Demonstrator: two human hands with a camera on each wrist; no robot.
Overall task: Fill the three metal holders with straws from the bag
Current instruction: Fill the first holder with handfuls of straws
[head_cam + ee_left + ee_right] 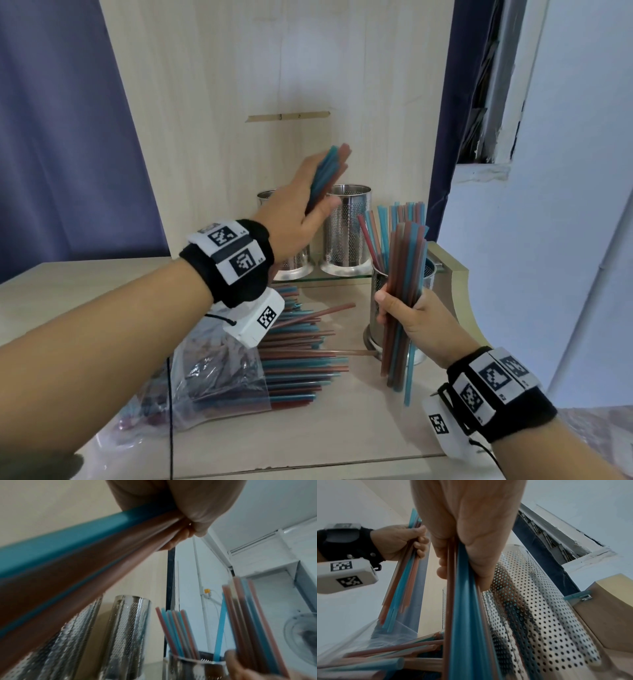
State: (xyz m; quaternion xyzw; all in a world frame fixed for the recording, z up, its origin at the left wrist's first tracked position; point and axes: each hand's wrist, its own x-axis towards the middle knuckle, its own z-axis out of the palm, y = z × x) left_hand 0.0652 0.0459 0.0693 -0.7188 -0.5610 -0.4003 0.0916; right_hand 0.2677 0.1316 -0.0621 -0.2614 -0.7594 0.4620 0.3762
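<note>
Three perforated metal holders stand at the back of the table. The left holder point(295, 266) is partly hidden behind my left hand point(291, 212), the middle holder point(346, 233) looks empty, and the right holder point(376, 284) has several blue and red-brown straws point(400, 216) in it. My left hand grips a bundle of straws point(329, 171), tilted, above the left and middle holders. In front of the right holder, my right hand point(411, 318) grips a second bundle point(404, 267) upright. The clear bag point(222, 377) lies on the table with straws spilling out.
A wooden back panel point(274, 85) rises behind the holders. The left and middle holders stand on a glass shelf point(335, 277). A curved wooden edge point(459, 284) is close to the right holder. Loose straws point(301, 342) lie beside the bag. A black cable point(170, 411) crosses the bag.
</note>
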